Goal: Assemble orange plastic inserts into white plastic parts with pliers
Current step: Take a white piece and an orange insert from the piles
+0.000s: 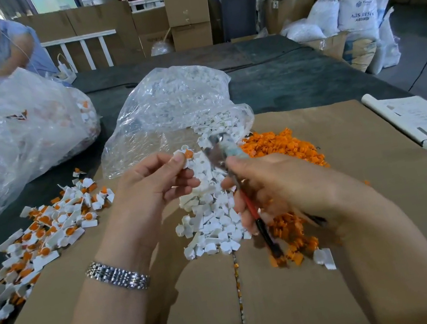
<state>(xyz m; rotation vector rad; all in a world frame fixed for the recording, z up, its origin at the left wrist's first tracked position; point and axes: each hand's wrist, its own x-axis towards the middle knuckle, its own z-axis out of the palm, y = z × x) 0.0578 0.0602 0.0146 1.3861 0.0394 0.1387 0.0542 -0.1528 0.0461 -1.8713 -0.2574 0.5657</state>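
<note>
Seen from the head camera, a worker's left hand (153, 180) is pinching a white plastic part (182, 157) with an orange insert (188, 153) seated in it, between thumb and fingertips, while the right hand (272, 183) is curling around the red-and-black handles of the pliers (243, 193), whose blurred nose is pointing up just beside the part. The piece is looking light, stiff and small enough to slip, so gripping its flat white tab seems safest. Just beyond both hands, a clear plastic bag (169, 107) is spilling loose white parts (210, 219) down between the wrists. Orange inserts (283, 147) are lying heaped under and beyond the right hand. Finished pieces (48, 229) are piling up well left of the left hand, below a second bag (18, 132) holding more.
</note>
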